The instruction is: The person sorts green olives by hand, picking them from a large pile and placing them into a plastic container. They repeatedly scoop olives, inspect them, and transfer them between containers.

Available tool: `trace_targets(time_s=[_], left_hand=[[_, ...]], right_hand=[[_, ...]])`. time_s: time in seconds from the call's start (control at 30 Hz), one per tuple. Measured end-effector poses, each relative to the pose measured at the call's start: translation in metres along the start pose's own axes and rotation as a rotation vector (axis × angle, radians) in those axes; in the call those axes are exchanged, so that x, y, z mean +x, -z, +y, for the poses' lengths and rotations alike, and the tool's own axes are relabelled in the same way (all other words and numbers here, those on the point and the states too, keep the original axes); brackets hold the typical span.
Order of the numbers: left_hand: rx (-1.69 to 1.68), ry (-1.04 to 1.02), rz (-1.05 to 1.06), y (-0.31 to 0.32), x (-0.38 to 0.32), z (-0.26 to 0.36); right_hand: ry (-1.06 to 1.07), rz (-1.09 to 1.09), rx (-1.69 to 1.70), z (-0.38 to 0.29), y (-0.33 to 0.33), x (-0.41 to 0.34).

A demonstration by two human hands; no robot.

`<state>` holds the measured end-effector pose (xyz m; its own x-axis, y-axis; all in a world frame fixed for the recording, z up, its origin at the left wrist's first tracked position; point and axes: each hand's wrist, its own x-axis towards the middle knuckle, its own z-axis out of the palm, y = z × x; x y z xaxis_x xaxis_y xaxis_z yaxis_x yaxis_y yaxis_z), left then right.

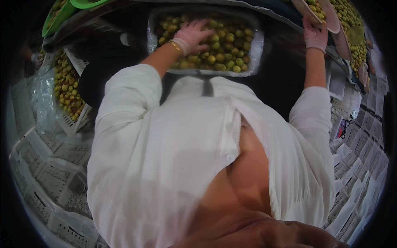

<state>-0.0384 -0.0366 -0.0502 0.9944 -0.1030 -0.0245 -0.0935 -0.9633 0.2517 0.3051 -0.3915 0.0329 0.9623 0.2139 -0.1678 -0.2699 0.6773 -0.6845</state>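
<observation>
A plastic-lined crate [256, 59] in front of me holds round green-yellow fruit [229, 37], some with brownish patches, resembling jujubes. Over its left part lies my left hand [193, 34] in a thin pinkish glove, fingers spread against the fruit. Further right, my right hand [314, 36], gloved alike, grips the near edge of a pink basket [305, 12]. Yellowish fruit [318, 9] shows inside that basket, close to my fingertips. The fingers' undersides are hidden on both hands.
More fruit [349, 18] is spread at the upper right beside other pink containers. On the left stand a fruit-filled white crate [69, 124], clear plastic sheeting [45, 102] and a green basin [57, 20]. Stacked white crates [62, 173] surround me. A person's gloved hand [37, 59] appears far left.
</observation>
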Motion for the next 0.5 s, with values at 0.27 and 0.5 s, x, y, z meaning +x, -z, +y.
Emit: trace_targets(time_s=[0.27, 0.5], left_hand=[[-0.018, -0.039, -0.013, -0.010, -0.003, -0.019], [-0.015, -0.188, 0.090, -0.007, -0.001, -0.029]], right_hand=[[0.538, -0.801, -1.610, 0.173, -0.093, -0.156], [0.390, -1.110, -1.962, 0.262, -0.097, -0.131]])
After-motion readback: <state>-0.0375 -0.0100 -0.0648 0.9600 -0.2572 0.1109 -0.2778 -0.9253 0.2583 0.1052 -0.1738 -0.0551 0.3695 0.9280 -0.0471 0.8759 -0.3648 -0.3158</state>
